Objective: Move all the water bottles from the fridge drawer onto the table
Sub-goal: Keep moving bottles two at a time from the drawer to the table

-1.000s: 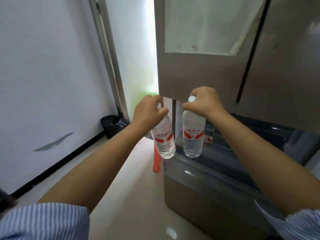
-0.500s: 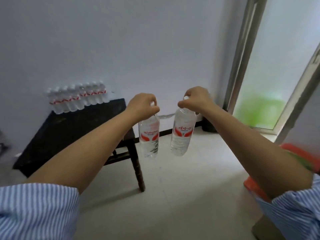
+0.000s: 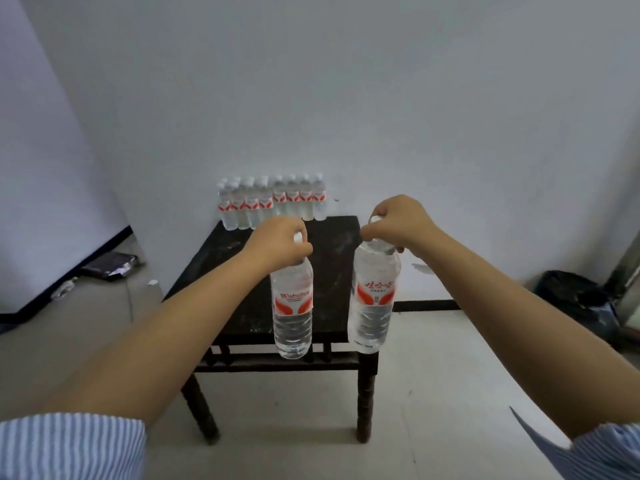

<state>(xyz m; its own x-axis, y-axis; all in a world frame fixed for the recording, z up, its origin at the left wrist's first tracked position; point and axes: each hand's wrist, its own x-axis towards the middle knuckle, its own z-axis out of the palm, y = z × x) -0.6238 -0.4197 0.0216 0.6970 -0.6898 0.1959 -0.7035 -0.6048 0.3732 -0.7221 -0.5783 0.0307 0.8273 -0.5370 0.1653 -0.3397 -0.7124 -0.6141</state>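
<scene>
Black table (image 3: 221,271) held bottle row (image 3: 272,200) at back; your left hand (image 3: 278,242) and right hand (image 3: 398,221) pinched bottle necks, left bottle (image 3: 292,313) and right bottle (image 3: 374,299) hanging upright above its front edge, ready to set down.

Two bare forearms, uncovered from the elbow down to each hand: left hand (image 3: 278,242) and right hand (image 3: 398,221). Short sleeves of a striped shirt, thin blue and white lines, cut off by the frame edge: left sleeve (image 3: 69,446) at 7 o'clock with a straight hemmed cuff, right sleeve (image 3: 602,452) at 5 o'clock with a looser, pointed fold of cloth. No watch, ring or glove visible.
</scene>
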